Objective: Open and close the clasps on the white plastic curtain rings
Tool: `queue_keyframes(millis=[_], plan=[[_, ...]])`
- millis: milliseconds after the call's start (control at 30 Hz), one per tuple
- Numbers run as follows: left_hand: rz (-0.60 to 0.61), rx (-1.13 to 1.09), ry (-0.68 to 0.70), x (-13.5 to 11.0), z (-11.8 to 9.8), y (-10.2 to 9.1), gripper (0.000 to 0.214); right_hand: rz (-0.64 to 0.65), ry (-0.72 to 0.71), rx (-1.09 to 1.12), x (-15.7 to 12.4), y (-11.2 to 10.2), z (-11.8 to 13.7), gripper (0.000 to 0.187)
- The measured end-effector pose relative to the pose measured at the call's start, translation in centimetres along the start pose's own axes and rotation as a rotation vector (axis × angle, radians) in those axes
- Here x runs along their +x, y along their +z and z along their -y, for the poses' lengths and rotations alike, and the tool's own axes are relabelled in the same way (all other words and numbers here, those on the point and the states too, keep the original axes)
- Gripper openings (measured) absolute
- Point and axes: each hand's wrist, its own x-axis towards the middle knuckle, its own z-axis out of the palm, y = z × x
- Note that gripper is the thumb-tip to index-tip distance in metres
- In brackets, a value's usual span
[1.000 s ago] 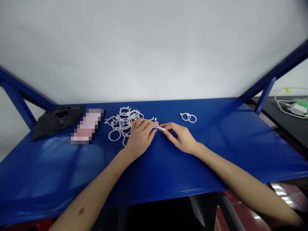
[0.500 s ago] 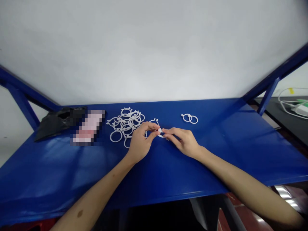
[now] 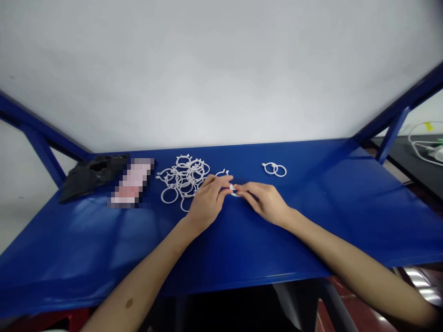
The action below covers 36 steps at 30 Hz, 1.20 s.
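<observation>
Head view, near to far, as we list it. Blue table (image 3: 242, 253), one: front edge nearest us, surface glossy.

Left hand (image 3: 204, 203), one: thumb and fingertips closed in a pinch on the held white ring. Right hand (image 3: 266, 202), one: thumb and forefinger pinching the same ring from the other side.

Held white ring (image 3: 231, 187), one: between the two hands, mid-table, partly hidden by fingers. We judge it light, thin-rimmed plastic, stiff with slight spring, probably smooth enough to slip; best taken by the rim beside its pale knob, without hard twisting, since a thin rim could snap.

Pile of white rings (image 3: 188, 174), many: tangled, beside and beyond the left hand; we would expect them to snag, so lift singly by an outer rim.

Pink-and-white item (image 3: 131, 180), one: blurred, contents unreadable. Black bag (image 3: 83, 179), one: crumpled, left of it.

Pair of white rings (image 3: 273, 165), two: right of the hands, overlapping; whether linked, we cannot tell.

Pale backdrop (image 3: 221, 74), one: behind everything.
</observation>
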Motion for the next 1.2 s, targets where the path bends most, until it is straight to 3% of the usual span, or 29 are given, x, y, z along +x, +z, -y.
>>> queue_keyframes(millis=[200, 300, 500, 667, 833, 1000, 1100, 1200], plan=[[0.258, 0.333, -0.093, -0.2, 1.7, -0.3, 0.025, -0.182, 0.319, -0.409, 0.8, -2.2, -4.4, 0.027], [0.275, 0.367, -0.127, -0.6, 2.1, -0.1, 0.016, -0.262, 0.420, -0.476, 0.6, -3.3, -6.9, 0.022], [0.232, 0.291, -0.091, -0.5, 1.9, 0.0, 0.008, -0.314, 0.412, -0.553, 0.2, -3.2, -9.2, 0.022], [0.189, 0.226, -0.062, 0.0, 1.3, -0.6, 0.007, -0.308, 0.261, -0.527, 0.8, -2.6, -7.0, 0.022], [0.153, 0.211, 0.022, 0.3, 0.7, -0.8, 0.007, -0.157, 0.113, -0.218, 1.1, -1.2, -2.9, 0.018], [0.160, 0.184, 0.127, 0.0, 0.2, -0.7, 0.007, -0.010, 0.187, 0.160, 0.5, 0.3, -0.4, 0.017], [0.144, 0.141, 0.151, -0.1, -0.2, -0.6, 0.004, -0.054, 0.214, 0.267, 0.3, 0.8, -0.1, 0.021], [0.028, 0.073, 0.102, 0.0, -0.8, -0.6, 0.001, -0.132, 0.215, 0.236, 0.3, 0.7, -0.3, 0.023]])
